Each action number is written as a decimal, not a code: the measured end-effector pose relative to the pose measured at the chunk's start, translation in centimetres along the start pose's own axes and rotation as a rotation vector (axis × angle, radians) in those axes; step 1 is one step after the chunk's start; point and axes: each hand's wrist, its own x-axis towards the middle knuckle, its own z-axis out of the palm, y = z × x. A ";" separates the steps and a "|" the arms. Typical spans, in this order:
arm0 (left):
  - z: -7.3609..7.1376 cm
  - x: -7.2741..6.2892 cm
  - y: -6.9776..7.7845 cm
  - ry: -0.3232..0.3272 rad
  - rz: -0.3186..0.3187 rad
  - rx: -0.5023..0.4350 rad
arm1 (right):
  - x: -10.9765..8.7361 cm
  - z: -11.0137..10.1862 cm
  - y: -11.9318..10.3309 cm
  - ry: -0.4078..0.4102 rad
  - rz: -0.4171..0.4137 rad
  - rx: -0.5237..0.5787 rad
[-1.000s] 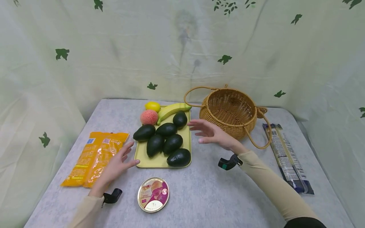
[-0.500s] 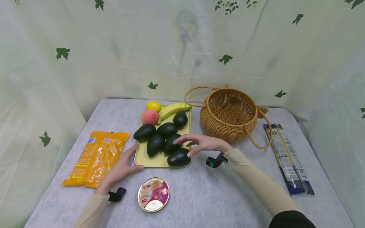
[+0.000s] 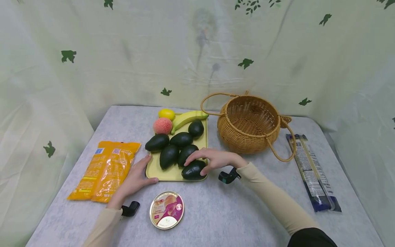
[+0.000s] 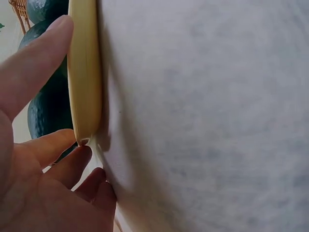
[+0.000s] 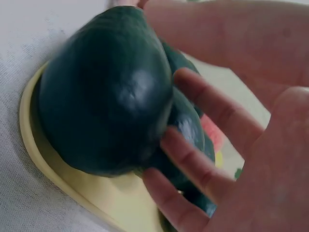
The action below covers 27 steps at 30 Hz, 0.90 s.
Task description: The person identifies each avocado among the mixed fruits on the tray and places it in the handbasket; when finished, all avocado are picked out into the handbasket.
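Note:
A pale yellow tray [image 3: 154,172] holds several dark green avocados, a banana [image 3: 189,118], a pink peach-like fruit [image 3: 162,126] and a lemon [image 3: 166,114]. My right hand [image 3: 217,159] has its thumb and fingers around the avocado [image 3: 192,172] at the tray's near right corner. In the right wrist view, fingertips reach the side of that avocado [image 5: 101,96], which lies over the tray's rim. My left hand [image 3: 135,178] rests at the tray's near left corner. Its extended thumb and fingers touch the rim [image 4: 86,72] in the left wrist view.
A wicker basket [image 3: 243,145] with looped handles stands behind the right hand. An orange bag [image 3: 102,171] lies left of the tray, and a round tin [image 3: 166,210] sits in front. A long dark packet [image 3: 313,175] lies at the right. Patterned curtains surround the table.
My right hand has moved left and down from beside the basket to the nearest avocado. My left hand has come right, from beside the orange bag to the tray's corner.

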 end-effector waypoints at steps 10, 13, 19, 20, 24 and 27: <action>0.1 0.0 0.1 0.009 -0.005 0.006 | 0.8 0.9 -0.9 -0.074 0.069 -0.170; 0.1 0.1 0.1 0.003 -0.013 0.009 | 0.9 1.2 -0.7 -0.080 0.085 -0.158; 0.1 0.2 0.1 0.007 -0.014 0.009 | 0.9 1.6 0.0 -0.051 0.083 -0.163; 0.1 0.2 0.1 0.008 -0.015 0.009 | 0.9 1.6 0.1 -0.045 0.080 -0.158; 0.1 0.2 0.2 0.011 -0.018 0.006 | 0.5 1.7 0.6 -0.017 0.056 -0.081; 0.1 0.1 0.4 0.013 -0.022 -0.004 | 0.1 1.5 0.7 0.009 0.042 0.015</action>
